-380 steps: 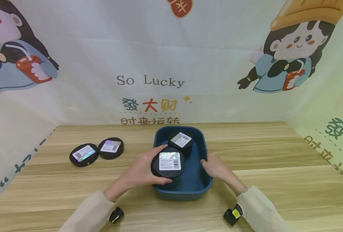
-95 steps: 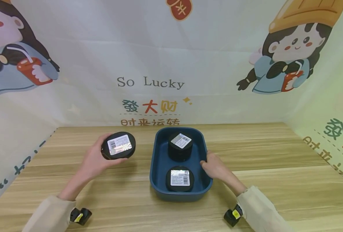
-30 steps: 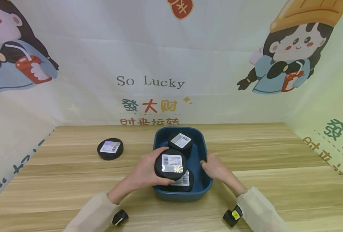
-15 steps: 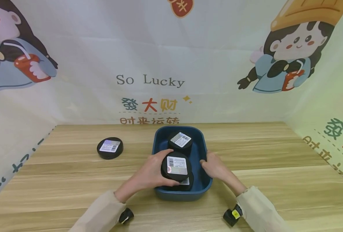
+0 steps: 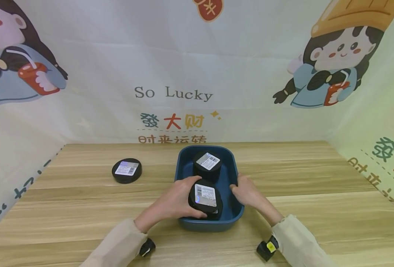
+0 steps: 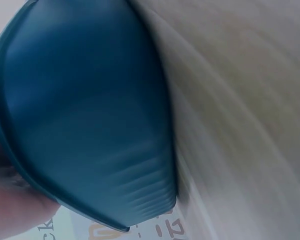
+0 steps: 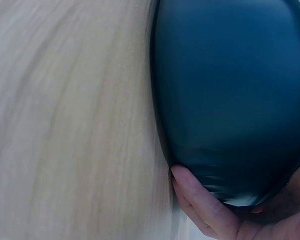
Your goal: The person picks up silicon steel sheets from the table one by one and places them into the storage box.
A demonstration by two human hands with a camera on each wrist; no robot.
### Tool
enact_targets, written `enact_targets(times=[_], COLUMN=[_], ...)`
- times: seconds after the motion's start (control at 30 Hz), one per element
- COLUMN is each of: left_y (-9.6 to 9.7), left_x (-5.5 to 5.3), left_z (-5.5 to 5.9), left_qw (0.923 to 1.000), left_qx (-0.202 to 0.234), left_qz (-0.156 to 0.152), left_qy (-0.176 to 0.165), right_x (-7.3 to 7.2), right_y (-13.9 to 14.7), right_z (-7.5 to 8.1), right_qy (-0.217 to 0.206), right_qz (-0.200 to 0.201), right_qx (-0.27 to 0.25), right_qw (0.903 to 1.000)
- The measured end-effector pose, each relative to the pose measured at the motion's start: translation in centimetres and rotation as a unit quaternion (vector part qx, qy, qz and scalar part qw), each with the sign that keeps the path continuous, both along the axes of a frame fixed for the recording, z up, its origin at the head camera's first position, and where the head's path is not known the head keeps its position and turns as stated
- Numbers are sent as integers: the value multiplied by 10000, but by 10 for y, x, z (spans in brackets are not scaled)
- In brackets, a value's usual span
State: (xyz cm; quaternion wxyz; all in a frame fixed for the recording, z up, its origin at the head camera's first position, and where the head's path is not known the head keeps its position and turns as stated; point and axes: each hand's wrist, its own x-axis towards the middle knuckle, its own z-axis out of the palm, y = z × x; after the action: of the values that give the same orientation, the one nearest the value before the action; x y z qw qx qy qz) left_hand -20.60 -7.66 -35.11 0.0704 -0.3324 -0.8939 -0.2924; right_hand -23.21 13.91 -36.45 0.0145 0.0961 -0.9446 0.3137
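Note:
In the head view my left hand (image 5: 178, 200) reaches over the left rim of a blue rectangular bin (image 5: 228, 189). Thumb and fingers grip the sides of a flat, round black container (image 5: 204, 196) with a silvery barcode label, tilted slightly. Beneath it, mostly hidden, lies another black container (image 5: 218, 212); whether the two touch I cannot tell. A taller black round stack (image 5: 207, 168) stands at the bin's far end. My right hand (image 5: 247, 190) holds the bin's right wall, thumb over the rim; in the right wrist view its fingers (image 7: 200, 197) press the outer wall.
One more labelled black container (image 5: 126, 171) lies on the wooden table (image 5: 93, 222), left of the bin. A printed cloth backdrop (image 5: 250, 74) rises behind and at both sides. Small black cameras are strapped at both wrists.
The left hand has carried a container from the table into the bin and lowered it toward the front one. Earlier, two containers lay at left; now one does. The right hand stays put.

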Motion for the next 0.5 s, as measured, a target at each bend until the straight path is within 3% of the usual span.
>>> enact_targets(times=[0.2, 0.5], left_y=[3, 7], left_x=[0, 0], left_z=[2, 2], left_qw=[9998, 9991], left_qx=[-171, -294], left_qz=[-5, -48], left_qy=[-123, -306], right_x=[5, 5], right_y=[-3, -3], right_z=[8, 7], right_qy=[-60, -152], right_qz=[-68, -60], right_qx=[35, 7], right_qw=[10000, 9999])
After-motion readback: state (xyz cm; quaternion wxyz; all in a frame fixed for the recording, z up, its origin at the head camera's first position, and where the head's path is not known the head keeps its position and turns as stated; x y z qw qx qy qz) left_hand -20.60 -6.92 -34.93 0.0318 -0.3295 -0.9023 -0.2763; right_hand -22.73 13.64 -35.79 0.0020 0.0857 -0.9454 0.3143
